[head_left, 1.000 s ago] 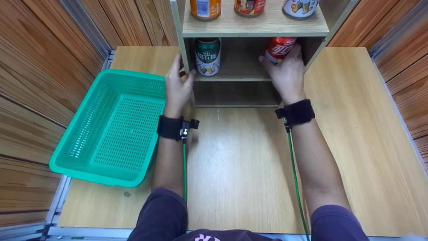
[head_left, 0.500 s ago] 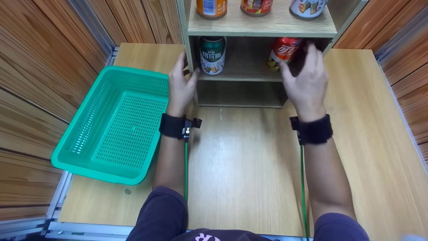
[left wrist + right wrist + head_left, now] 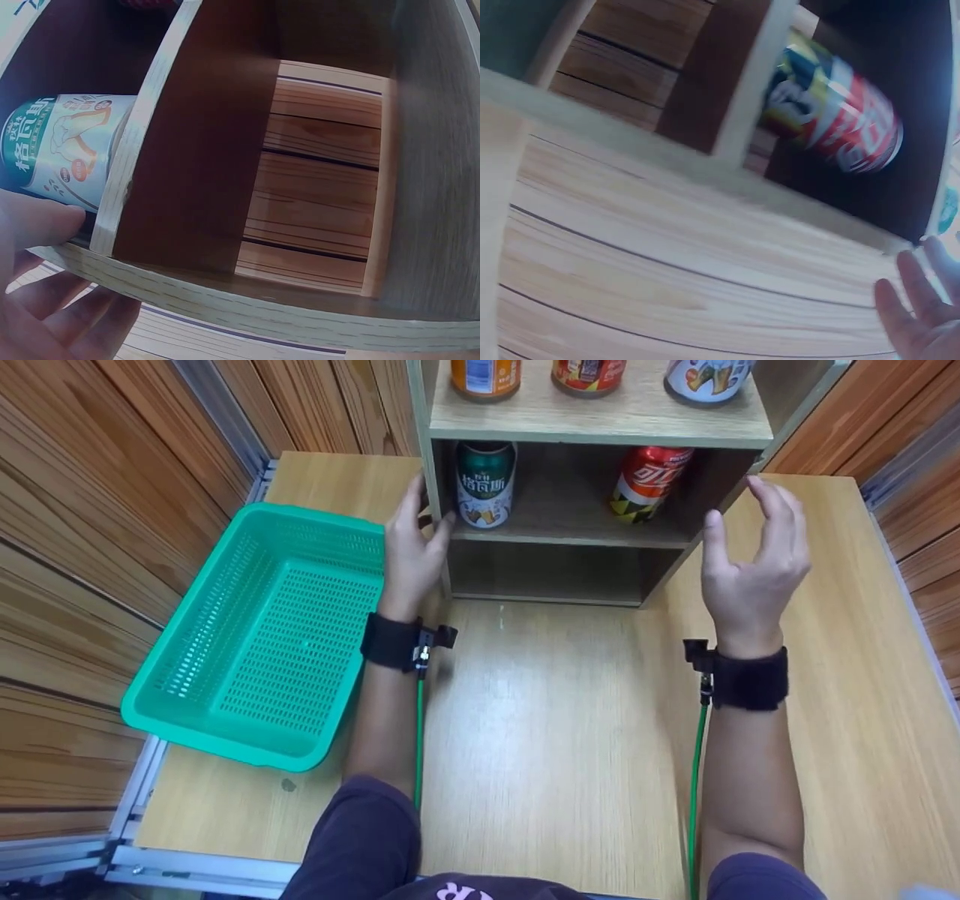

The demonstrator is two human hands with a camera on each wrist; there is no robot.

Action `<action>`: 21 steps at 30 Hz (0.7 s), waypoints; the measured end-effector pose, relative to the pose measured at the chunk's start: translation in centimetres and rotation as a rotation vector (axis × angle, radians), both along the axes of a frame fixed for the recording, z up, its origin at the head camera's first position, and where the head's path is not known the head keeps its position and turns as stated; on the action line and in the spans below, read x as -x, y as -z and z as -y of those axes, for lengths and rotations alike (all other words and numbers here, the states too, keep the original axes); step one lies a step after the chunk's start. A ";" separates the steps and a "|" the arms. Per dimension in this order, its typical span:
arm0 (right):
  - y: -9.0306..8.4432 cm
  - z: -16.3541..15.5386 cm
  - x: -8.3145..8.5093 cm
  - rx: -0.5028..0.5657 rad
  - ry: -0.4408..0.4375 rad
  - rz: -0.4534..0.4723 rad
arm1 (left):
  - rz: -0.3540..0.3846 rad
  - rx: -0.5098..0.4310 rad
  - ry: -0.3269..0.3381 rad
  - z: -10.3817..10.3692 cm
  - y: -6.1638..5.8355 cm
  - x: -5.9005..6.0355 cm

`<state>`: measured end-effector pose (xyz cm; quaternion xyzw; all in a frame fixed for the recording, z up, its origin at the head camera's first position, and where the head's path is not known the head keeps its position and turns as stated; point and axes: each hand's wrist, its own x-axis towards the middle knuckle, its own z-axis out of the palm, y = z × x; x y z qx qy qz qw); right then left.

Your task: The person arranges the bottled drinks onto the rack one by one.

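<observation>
The right hand [image 3: 750, 562] has let go of the red can [image 3: 649, 484] and pulled back toward five o'clock, now hanging well clear of the shelf unit [image 3: 600, 424] with fingers spread and relaxed, holding nothing. The red can stands alone on the middle shelf, at the right side. The left hand [image 3: 411, 555] has stayed put, curled round the unit's left upright, thumb beside the green can [image 3: 485, 484]. The green basket [image 3: 255, 637] lies at nine o'clock.
</observation>
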<state>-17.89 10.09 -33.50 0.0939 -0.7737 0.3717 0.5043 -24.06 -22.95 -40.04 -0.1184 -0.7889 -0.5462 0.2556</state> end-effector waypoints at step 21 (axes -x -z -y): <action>4.9 -1.0 1.1 0.043 -0.046 -0.039 | -0.143 0.088 -0.120 2.0 -1.4 -1.6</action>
